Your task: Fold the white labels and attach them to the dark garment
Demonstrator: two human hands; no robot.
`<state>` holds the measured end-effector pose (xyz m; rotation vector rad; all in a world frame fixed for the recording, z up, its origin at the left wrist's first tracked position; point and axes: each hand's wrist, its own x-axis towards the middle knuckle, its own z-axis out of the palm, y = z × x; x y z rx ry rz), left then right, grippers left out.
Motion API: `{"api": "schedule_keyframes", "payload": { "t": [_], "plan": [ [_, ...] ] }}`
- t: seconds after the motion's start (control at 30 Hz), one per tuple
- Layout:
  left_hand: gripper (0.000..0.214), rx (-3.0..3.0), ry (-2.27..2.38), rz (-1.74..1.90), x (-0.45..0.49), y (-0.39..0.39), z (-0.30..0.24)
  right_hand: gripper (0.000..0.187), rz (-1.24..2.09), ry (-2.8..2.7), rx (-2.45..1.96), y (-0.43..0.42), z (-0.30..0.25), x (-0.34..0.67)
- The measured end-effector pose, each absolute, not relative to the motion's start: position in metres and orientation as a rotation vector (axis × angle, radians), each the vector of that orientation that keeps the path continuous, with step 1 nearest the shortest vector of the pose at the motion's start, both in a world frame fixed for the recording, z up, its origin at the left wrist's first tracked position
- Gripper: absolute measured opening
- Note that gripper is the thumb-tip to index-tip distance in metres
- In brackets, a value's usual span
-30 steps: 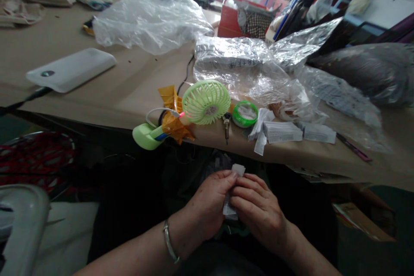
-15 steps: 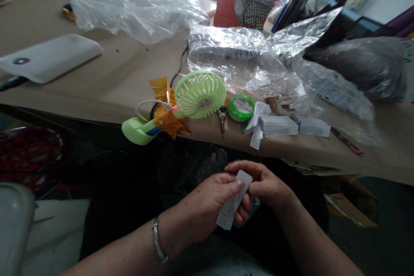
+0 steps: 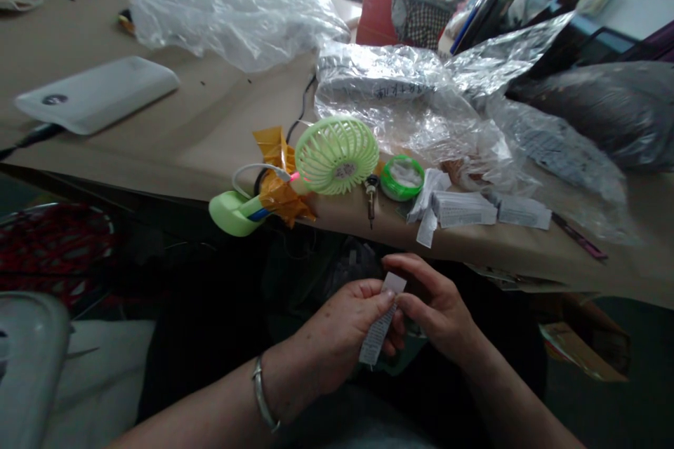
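In the head view my left hand point(image 3: 345, 319) pinches a narrow printed paper strip point(image 3: 378, 333) between thumb and fingers, above my lap. The strip slants, its upper end showing plain white and small print running down it. My right hand point(image 3: 439, 305) is beside it, with its thumb tip at the strip's edge and its fingers extended and apart from the thumb. Whether that thumb presses on the paper is hard to see. On the table edge ahead lie folded stacks of printed paper strips point(image 3: 466, 210) and a loose crumpled strip point(image 3: 427, 228).
A green fan point(image 3: 337, 154) is taped at the table point(image 3: 210, 147) edge. Nearby are a soldering-iron-like tool point(image 3: 371, 203), a green round container point(image 3: 401, 179) and tweezers point(image 3: 579, 237). Clear plastic bags point(image 3: 236, 10) lie behind. A white device point(image 3: 100, 95) sits left.
The view has shifted slightly, so the table things appear further right. My right hand's fingers have lifted and spread away from the strip, which looks narrower now.
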<state>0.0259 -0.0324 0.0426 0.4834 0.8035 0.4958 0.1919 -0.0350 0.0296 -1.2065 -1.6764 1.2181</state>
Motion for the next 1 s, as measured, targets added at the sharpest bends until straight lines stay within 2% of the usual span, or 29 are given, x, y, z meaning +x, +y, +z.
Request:
{"api": "schedule_keyframes", "payload": {
  "t": [0.1,0.23,0.33,0.5,0.67,0.87,1.0],
  "plan": [
    [0.022,0.498,0.802,0.513,0.026,-0.031,0.043,0.037,0.790,-1.939,-1.266,-0.040,0.033,0.190],
    [0.024,0.516,0.801,0.546,0.025,-0.031,0.042,0.033,0.696,-2.008,-1.266,-0.043,0.031,0.187],
    [0.024,0.544,0.822,0.582,0.023,-0.031,0.041,0.034,0.828,-1.823,-1.299,-0.042,0.030,0.182],
    [0.028,0.645,0.901,0.644,0.019,-0.028,0.047,0.019,1.318,-1.266,-1.316,-0.035,0.024,0.170],
    [0.026,0.728,0.999,0.701,0.016,-0.027,0.051,0.019,1.510,-1.031,-1.184,-0.024,0.013,0.159],
    [0.025,0.765,1.014,0.798,0.014,-0.021,0.042,0.018,1.597,-1.008,-1.095,-0.015,0.022,0.146],
    [0.016,0.885,1.064,0.910,0.008,-0.011,0.042,0.016,1.366,-1.121,-1.143,-0.007,0.030,0.142]
  ]
}}
